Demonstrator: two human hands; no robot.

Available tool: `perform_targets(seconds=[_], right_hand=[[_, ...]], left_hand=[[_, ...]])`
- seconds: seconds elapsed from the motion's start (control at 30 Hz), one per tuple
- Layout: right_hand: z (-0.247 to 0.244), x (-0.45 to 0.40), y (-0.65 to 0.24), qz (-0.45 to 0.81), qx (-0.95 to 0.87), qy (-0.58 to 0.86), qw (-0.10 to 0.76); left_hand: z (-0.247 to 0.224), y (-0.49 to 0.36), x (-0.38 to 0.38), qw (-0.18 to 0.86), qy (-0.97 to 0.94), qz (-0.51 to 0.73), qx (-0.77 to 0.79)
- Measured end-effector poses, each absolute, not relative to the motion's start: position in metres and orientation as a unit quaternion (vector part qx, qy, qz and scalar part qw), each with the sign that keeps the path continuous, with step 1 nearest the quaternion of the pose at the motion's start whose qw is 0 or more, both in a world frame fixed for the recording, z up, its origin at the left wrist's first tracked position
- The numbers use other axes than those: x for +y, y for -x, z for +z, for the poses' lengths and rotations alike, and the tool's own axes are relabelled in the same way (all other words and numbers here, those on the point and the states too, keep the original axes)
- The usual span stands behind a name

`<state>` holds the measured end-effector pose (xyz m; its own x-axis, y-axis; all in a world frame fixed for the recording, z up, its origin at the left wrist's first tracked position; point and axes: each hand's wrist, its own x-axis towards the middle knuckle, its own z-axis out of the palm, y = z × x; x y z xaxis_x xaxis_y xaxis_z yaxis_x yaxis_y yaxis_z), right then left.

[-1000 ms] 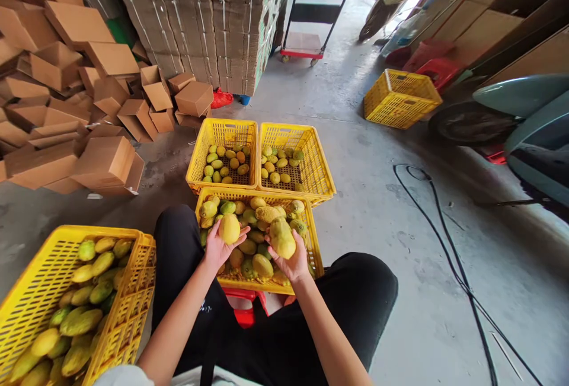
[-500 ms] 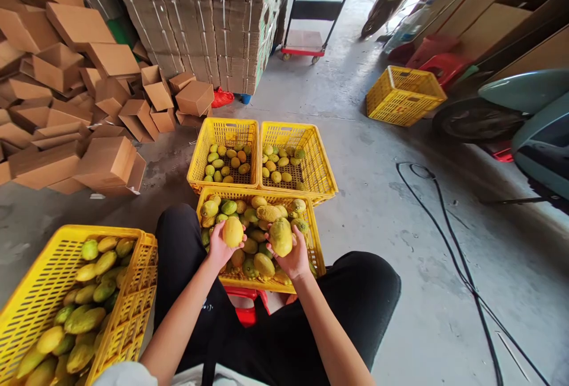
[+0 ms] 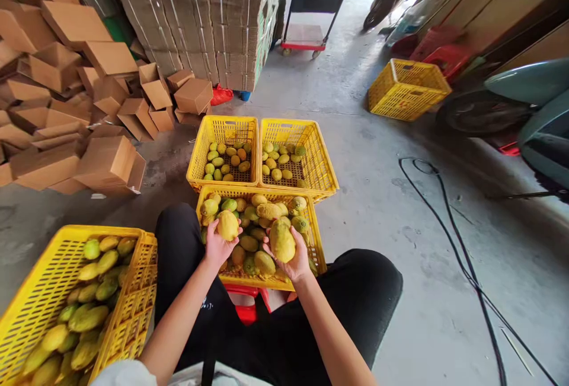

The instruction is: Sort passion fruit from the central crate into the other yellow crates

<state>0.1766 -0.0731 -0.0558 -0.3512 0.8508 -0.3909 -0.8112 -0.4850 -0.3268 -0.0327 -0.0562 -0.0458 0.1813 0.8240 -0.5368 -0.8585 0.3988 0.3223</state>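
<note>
My left hand (image 3: 216, 248) grips a round yellow mango (image 3: 227, 225). In my right hand (image 3: 294, 260) is a larger yellow-green mango (image 3: 282, 240). Both are held just above the near yellow crate (image 3: 317, 241), which is full of mangoes and sits between my knees on a red stool (image 3: 245, 311). Behind it stand two more yellow crates side by side, the left crate (image 3: 198, 155) and the right crate (image 3: 320, 158), each with a shallow layer of small mangoes.
Another yellow crate (image 3: 128, 309) full of mangoes sits at my lower left. Loose cardboard boxes (image 3: 66, 95) pile up at left, flat-packed stacks (image 3: 208, 12) behind. An empty yellow crate (image 3: 406, 89), a hand trolley (image 3: 311, 12), a scooter (image 3: 511, 101) and a black cable (image 3: 448, 238) lie at right.
Both hands have stayed over the near crate, turning the mangoes slightly. The left mango sits a little higher and further forward. The view has tilted down a touch.
</note>
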Motion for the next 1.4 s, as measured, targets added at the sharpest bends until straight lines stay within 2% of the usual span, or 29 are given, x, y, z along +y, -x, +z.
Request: perform_targets(seconds=[0.33, 0.53, 0.93, 1.4], right_hand=[[-0.055, -0.066, -0.177, 0.812, -0.050, 0.269, 0.516], [-0.051, -0.065, -0.186, 0.794, -0.071, 0.267, 0.542], [-0.060, -0.064, -0.178, 0.805, -0.028, 0.287, 0.519], [-0.056, -0.066, -0.175, 0.792, -0.050, 0.281, 0.540]], left_hand=[[-0.055, 0.029, -0.058, 0.789, -0.001, 0.515, 0.336], [-0.055, 0.032, -0.060, 0.827, -0.017, 0.492, 0.273], [-0.075, 0.034, -0.063, 0.840, -0.131, 0.443, 0.283], [-0.064, 0.036, -0.060, 0.824, -0.001, 0.488, 0.287]])
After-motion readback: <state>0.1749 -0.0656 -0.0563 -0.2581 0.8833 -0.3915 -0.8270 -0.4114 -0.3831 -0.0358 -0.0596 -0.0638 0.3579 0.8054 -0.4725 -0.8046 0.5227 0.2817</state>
